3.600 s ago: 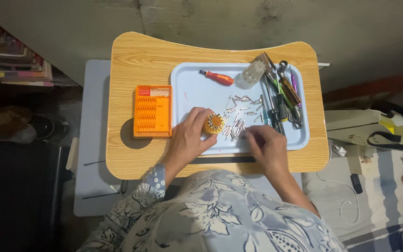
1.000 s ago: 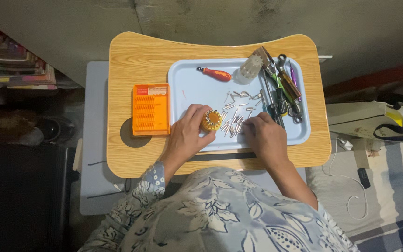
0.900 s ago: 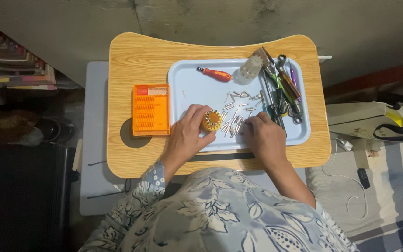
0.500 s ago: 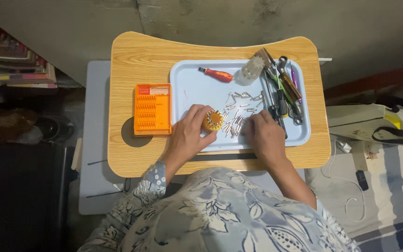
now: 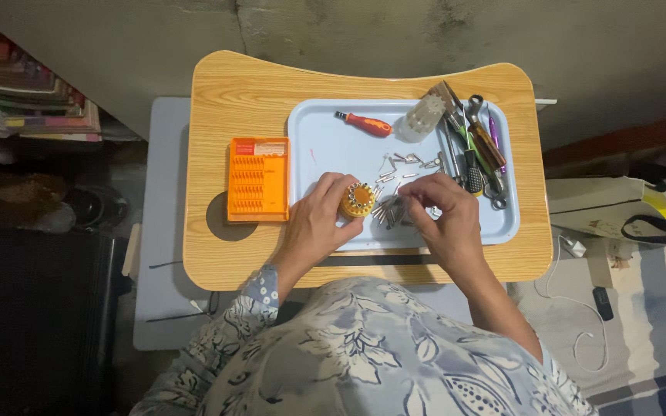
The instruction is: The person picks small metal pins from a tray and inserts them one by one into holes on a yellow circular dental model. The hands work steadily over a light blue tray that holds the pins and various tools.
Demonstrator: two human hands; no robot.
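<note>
the left hand (image 5: 319, 225) still grips the round yellow bit holder (image 5: 359, 199) on the light blue tray (image 5: 325, 150), same place as before. the right hand (image 5: 442, 219) has its fingertips pinched over the loose metal bits (image 5: 395, 208); what they pinch is too small to tell.

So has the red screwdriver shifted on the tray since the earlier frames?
No. The red screwdriver lies in the same spot near the tray's top edge, handle pointing toward the clear bottle, as before. Only the camera drifted slightly.
</note>
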